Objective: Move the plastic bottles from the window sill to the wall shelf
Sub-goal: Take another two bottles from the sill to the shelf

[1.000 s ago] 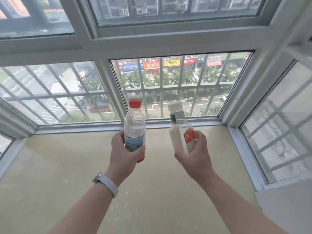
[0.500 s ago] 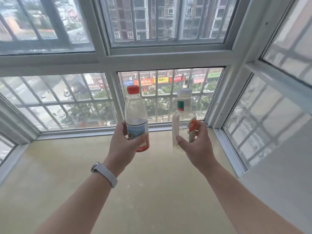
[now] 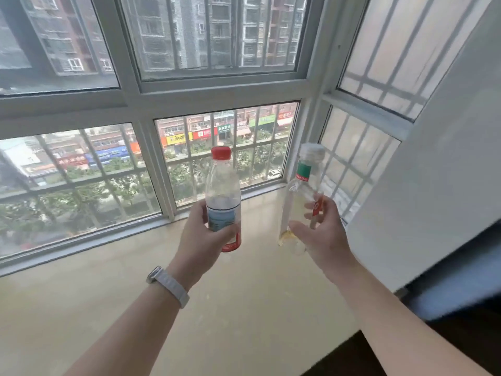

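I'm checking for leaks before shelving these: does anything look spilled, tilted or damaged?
Nothing spilled on the window sill. The red-capped bottle in the left hand stands upright; the clear-capped bottle in the right hand leans, top to the right, capped.

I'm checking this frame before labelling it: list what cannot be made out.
Head view:
1. The wall shelf: nowhere in frame.
2. Label text on the red-capped bottle: too small, and partly covered by the left hand.
3. Lower part of the clear bottle: motion-blurred, and partly covered by the right hand.
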A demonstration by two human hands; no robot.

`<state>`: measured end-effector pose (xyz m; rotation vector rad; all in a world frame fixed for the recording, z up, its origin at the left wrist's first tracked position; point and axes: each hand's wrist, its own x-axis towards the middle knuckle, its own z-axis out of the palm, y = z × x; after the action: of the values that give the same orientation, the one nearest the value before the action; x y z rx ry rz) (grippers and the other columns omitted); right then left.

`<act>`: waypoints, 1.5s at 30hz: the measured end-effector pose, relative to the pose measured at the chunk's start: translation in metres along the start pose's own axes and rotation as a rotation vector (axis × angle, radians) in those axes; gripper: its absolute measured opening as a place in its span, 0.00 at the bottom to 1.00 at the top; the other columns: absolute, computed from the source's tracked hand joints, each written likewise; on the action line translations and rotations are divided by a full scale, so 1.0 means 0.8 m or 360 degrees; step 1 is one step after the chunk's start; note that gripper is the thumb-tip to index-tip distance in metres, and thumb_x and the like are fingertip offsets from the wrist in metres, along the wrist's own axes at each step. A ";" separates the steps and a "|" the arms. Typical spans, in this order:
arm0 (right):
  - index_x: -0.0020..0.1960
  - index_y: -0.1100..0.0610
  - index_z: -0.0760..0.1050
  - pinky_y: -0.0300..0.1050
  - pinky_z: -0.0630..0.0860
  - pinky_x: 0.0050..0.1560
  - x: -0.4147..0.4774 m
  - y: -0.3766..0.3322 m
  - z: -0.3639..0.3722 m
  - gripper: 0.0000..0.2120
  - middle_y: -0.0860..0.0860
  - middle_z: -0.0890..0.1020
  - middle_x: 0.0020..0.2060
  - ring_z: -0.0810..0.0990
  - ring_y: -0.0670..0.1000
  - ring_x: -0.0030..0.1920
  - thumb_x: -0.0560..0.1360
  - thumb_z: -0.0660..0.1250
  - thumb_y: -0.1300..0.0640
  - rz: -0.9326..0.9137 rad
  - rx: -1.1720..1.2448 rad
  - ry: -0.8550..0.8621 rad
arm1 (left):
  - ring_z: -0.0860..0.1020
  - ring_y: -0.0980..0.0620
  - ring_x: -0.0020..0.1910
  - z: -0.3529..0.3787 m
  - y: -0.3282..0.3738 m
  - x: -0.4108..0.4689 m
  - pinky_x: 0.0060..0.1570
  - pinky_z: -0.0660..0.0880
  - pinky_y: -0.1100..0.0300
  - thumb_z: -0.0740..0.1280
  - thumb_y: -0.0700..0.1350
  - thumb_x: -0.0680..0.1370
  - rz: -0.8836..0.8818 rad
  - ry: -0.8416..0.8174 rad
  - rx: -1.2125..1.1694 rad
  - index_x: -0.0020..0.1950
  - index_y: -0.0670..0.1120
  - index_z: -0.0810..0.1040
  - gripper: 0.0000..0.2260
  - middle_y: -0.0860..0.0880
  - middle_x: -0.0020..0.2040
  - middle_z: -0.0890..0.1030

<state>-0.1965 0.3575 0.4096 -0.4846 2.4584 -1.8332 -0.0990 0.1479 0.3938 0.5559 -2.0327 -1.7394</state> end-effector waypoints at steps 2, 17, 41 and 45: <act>0.51 0.42 0.66 0.28 0.71 0.39 -0.018 -0.002 -0.015 0.23 0.46 0.75 0.51 0.74 0.32 0.40 0.70 0.75 0.62 0.0040 -0.0034 0.0101 | 0.81 0.54 0.49 0.014 0.001 -0.006 0.41 0.77 0.65 0.77 0.38 0.70 0.0013 -0.0125 -0.0001 0.56 0.57 0.72 0.23 0.53 0.52 0.80; 0.55 0.44 0.68 0.34 0.76 0.51 -0.114 0.031 -0.219 0.24 0.51 0.78 0.55 0.78 0.40 0.52 0.67 0.76 0.60 0.0349 -0.0010 0.0918 | 0.81 0.50 0.52 0.236 0.037 -0.024 0.47 0.80 0.55 0.75 0.50 0.64 0.0148 -0.0875 -0.0024 0.63 0.51 0.71 0.29 0.49 0.55 0.79; 0.61 0.44 0.66 0.35 0.74 0.45 -0.186 0.165 -0.643 0.24 0.39 0.77 0.51 0.79 0.37 0.50 0.72 0.75 0.56 0.0529 -0.0063 0.1600 | 0.82 0.58 0.47 0.736 0.134 -0.154 0.47 0.79 0.60 0.77 0.42 0.71 0.0391 -0.1617 0.0112 0.60 0.50 0.74 0.21 0.55 0.49 0.83; 0.65 0.44 0.63 0.34 0.75 0.46 -0.205 0.171 -0.688 0.28 0.40 0.76 0.55 0.78 0.43 0.53 0.72 0.75 0.55 0.0571 -0.0048 0.1725 | 0.82 0.56 0.51 0.794 0.156 -0.177 0.55 0.79 0.50 0.77 0.45 0.70 0.0501 -0.1774 0.0162 0.62 0.51 0.74 0.22 0.56 0.51 0.83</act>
<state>-0.1889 0.9481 0.4219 1.1947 2.7749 -2.1969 -0.3304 0.7682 0.4213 -0.8939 -2.6611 -1.9245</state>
